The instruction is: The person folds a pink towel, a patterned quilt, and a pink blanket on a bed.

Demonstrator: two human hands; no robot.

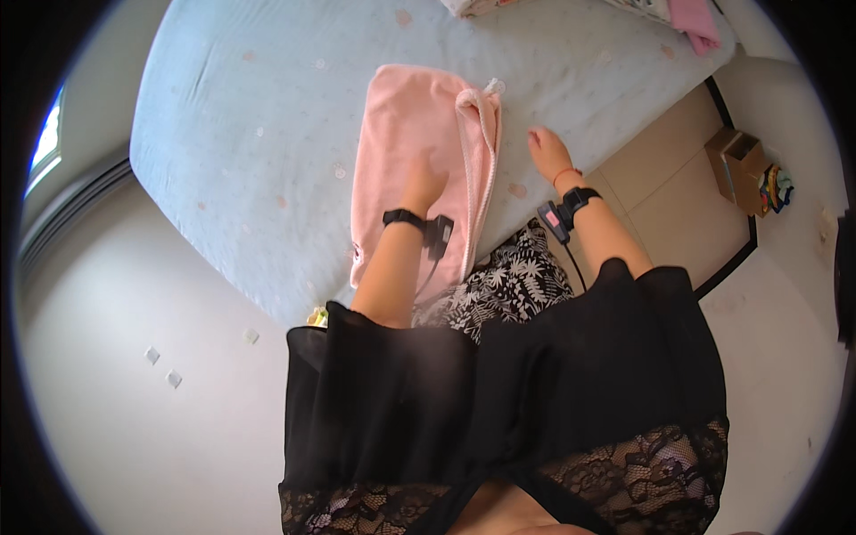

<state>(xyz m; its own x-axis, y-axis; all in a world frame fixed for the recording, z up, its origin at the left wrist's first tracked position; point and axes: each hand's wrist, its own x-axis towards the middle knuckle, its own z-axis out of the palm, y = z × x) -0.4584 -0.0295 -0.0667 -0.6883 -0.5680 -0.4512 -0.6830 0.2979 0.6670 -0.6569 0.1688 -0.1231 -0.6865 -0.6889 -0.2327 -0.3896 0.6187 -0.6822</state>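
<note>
A folded pink fleece-like cloth (414, 107) lies lengthwise on the bed's light blue sheet (267, 93). Pale braided trim runs along its right side, where one edge is turned back in a narrow fold. My left hand (426, 179) is over the middle of the cloth, palm down and slightly blurred, thumb apart from the fingers. Whether it presses on the fabric is hard to see. To the right of the cloth, my right hand (550, 152) is above the sheet with its fingers curled in. Nothing shows in it.
A black-and-white leaf-print fabric (515, 281) is at the bed's near edge, by my body. More folded fabric (491, 5) and a pink cloth (695, 23) lie at the far side. An open cardboard box (734, 167) stands on the tiled floor (669, 194) to the right.
</note>
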